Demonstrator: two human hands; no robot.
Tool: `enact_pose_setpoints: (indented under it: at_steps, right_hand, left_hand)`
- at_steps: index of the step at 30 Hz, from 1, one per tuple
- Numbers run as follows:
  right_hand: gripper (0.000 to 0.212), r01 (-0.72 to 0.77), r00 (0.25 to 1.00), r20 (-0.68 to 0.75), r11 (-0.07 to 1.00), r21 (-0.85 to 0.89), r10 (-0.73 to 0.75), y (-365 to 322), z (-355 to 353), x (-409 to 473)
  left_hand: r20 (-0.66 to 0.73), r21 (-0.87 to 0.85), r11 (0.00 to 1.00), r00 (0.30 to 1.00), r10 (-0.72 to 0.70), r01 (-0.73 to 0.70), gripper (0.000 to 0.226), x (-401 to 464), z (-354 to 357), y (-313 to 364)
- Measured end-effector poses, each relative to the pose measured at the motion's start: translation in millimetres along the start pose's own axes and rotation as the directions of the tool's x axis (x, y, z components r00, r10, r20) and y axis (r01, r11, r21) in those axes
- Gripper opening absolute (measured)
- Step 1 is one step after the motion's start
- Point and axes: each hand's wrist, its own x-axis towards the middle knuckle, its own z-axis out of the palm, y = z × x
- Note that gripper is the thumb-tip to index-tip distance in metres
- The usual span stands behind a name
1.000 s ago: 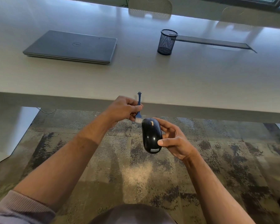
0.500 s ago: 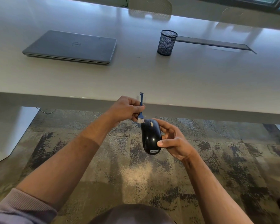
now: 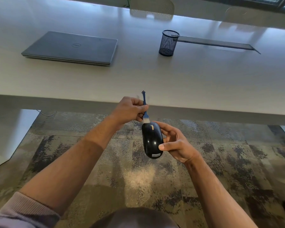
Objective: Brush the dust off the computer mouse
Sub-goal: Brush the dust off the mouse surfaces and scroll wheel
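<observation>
Since a second ago, my left hand (image 3: 130, 109) has carried the small blue brush (image 3: 145, 111) a touch right, so its white bristles now meet the front edge of the black computer mouse (image 3: 152, 140), just beside the scroll wheel. That hand's fingers are curled round the brush's thin handle, pinching it upright. My right hand (image 3: 174, 143) grips the mouse from its right side, thumb on the glossy top and fingers wrapped behind, holding it in the air above the patterned carpet (image 3: 89, 162), below the near edge of the counter (image 3: 204, 83).

The step in hand looks to be the brushing itself, at the front of the mouse. Whether dust remains I cannot tell; the shiny shell hides it at this range. The next move likely calls for short strokes away from the wheel gap, with the right hand turning the mouse to offer its sides.

Farther off on the counter lie a closed grey laptop (image 3: 71, 48) and, well apart to its right, a mesh pen cup (image 3: 169, 42).
</observation>
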Motion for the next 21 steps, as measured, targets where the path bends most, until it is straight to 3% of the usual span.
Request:
enact_pose_setpoints:
  at_steps: [4,11,21]
  right_hand:
    - [0.087,0.015,0.999,-0.047,1.000,0.009,-0.015,1,-7,-4]
    - [0.085,-0.002,1.000,0.008,1.000,-0.006,0.002,-1,-1,-2]
    - [0.084,0.006,1.000,-0.013,1.000,-0.011,-0.007,-1,-2,-2]
  left_hand:
    - [0.092,0.065,0.997,0.994,-0.055,0.049,0.022,-1,-10,-2]
    - [-0.026,-0.018,1.000,1.000,-0.005,0.005,0.016,3,-6,3]
    - [0.060,0.071,0.997,0.998,0.006,-0.010,0.018,2,-2,1]
